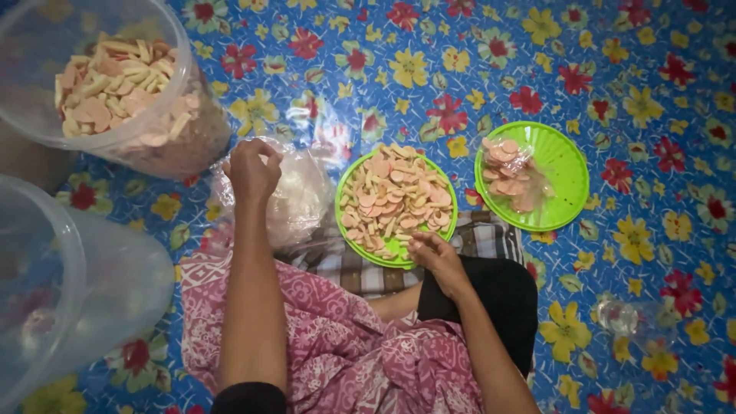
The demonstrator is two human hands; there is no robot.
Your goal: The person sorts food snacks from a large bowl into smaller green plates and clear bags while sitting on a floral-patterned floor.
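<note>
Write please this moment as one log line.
left hand: grips clear plastic bag | right hand: on crackers at near rim of green plate | second green plate: holds filled bag

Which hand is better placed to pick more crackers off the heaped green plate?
Probably the right hand: it rests at the heaped green plate, touching its crackers. The left hand is busy with the clear plastic bag.

Glossy green plastic plates [569, 178], clear plastic tubs [184, 84], shiny floral floor covering [652, 92].
</note>
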